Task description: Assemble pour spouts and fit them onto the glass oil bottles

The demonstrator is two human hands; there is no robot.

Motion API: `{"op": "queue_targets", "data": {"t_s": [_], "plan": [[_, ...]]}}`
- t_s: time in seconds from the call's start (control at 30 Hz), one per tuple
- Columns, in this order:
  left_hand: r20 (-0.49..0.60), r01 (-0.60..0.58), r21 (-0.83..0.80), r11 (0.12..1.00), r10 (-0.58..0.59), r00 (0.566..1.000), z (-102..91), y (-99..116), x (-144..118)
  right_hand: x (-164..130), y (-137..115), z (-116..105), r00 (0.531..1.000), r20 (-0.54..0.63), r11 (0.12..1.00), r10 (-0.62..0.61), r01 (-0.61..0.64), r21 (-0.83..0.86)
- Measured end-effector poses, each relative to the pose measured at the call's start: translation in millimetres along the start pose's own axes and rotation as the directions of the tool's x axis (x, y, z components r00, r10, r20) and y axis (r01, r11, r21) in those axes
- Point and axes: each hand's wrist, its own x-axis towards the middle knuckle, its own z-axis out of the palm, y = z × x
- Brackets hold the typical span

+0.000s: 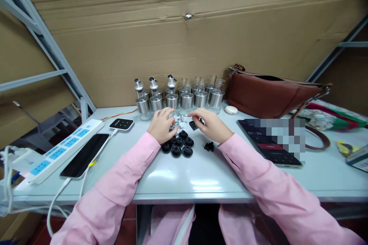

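My left hand [162, 126] is curled at the near side of a small pile of silver pourer tops [181, 119]; its fingers partly hide what lies in them. My right hand [211, 125] reaches in from the other side, thumb and index finger apart, over small black levers [193, 125]. Its index fingertip is close to the silver pieces; whether it touches them I cannot tell. Just in front of my left hand lies a cluster of round black stoppers [178, 142]. A few little black parts [209, 146] sit below my right hand.
Behind the hands stand glass-and-steel bottles [186, 98], three front ones with pourers fitted. A brown handbag [258, 93], white round case [231, 110] and tablet [268, 141] are on the right. Leftward lie a power strip [66, 149], phone [84, 155] and small device [122, 124] with cables.
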Motion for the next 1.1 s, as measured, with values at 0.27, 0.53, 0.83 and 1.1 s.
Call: {"op": "queue_targets", "data": {"t_s": [0.27,0.53,0.83,1.1], "plan": [[0.066,0.128,-0.010,0.992,-0.128,0.990,2.8,3.1,-0.2,0.7,0.9,-5.0,0.999,-0.037,0.999,0.037,-0.038,-0.019],[0.008,0.139,0.011,0.990,-0.139,0.990,-2.4,3.6,0.6,0.6,2.1,-9.2,0.994,-0.074,0.995,0.075,-0.079,-0.054],[0.124,0.232,-0.054,0.971,-0.224,0.967,6.0,3.1,-0.8,0.2,2.0,-8.5,0.995,-0.049,0.994,0.088,-0.091,-0.057],[-0.150,-0.016,-0.097,0.995,0.001,0.989,-3.5,9.9,0.8,1.7,-4.2,-17.6,0.989,-0.062,0.991,0.132,-0.132,0.000]]}}
